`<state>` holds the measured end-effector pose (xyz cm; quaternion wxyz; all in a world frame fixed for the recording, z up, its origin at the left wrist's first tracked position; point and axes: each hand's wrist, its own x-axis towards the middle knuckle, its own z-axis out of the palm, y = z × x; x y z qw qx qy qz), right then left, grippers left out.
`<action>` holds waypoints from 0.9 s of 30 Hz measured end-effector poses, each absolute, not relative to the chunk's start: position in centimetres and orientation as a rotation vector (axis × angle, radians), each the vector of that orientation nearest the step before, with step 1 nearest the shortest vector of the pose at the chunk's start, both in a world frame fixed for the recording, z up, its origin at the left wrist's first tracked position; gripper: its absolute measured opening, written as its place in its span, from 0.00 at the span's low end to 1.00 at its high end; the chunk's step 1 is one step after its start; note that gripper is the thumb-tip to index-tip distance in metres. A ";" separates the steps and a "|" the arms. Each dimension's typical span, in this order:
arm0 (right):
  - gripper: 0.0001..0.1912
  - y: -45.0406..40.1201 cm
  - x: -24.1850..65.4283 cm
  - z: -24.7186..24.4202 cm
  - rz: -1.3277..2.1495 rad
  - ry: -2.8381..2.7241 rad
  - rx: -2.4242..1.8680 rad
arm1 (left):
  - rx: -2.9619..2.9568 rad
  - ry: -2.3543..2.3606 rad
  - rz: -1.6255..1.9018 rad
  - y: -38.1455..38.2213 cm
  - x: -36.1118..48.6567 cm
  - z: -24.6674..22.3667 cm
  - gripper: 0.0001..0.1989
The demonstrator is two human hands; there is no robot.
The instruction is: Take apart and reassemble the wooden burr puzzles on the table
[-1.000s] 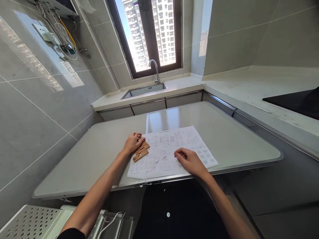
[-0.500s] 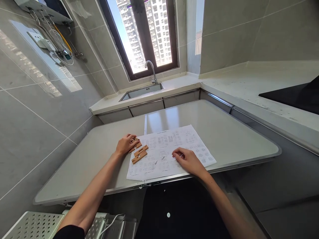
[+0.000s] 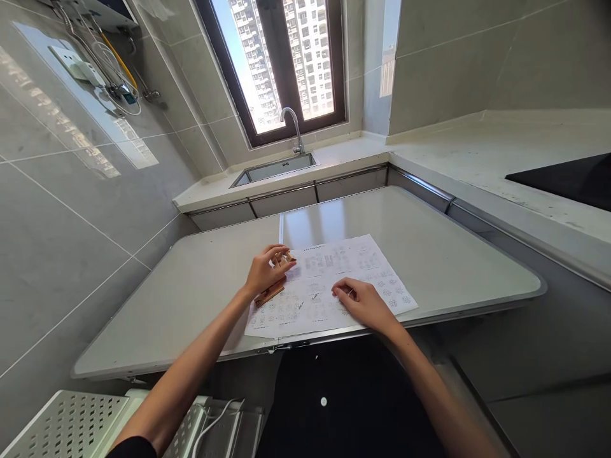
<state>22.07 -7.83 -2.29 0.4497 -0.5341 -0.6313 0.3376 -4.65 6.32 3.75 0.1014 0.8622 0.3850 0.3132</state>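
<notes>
My left hand (image 3: pixel 268 270) is raised over the left part of a printed paper sheet (image 3: pixel 329 312), its fingers closed around a light notched wooden block (image 3: pixel 285 258). Below its palm a brown notched wooden block (image 3: pixel 270 293) lies at the sheet's left side; the hand partly covers other pieces there. My right hand (image 3: pixel 366 304) rests on the sheet's lower right part with curled fingers. Whatever may be between those fingers is hidden. Small diagrams and two dark handwritten marks show on the sheet.
The sheet lies on a pale folding table (image 3: pixel 429 254) with a seam across it. Behind stand a counter with a sink (image 3: pixel 274 170) and a faucet (image 3: pixel 296 130). A black cooktop (image 3: pixel 568 181) is on the right counter. White perforated racks (image 3: pixel 71 420) stand at lower left.
My left hand has moved right over the sheet and lifted, with a wooden block in its fingers. My right hand stays nearly in place. The view has shifted slightly.
</notes>
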 end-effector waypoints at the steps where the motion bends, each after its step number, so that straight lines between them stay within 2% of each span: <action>1: 0.15 -7.8 22.1 -2.3 0.829 -1.562 -1.318 | 2.554 1.074 0.903 5.1 -3.7 3.7 0.20; 6: 0.15 -7.9 22.2 -2.4 0.809 -1.584 -1.299 | 2.691 0.779 0.692 0.0 -0.3 2.5 0.21; 10: 0.15 -8.1 22.3 -2.5 0.827 -1.575 -1.301 | 2.746 0.635 0.695 -1.9 1.1 1.4 0.24; 27: 0.13 -7.7 22.7 -3.5 0.785 -1.638 -1.265 | 2.599 0.756 0.644 -3.1 1.9 -0.1 0.30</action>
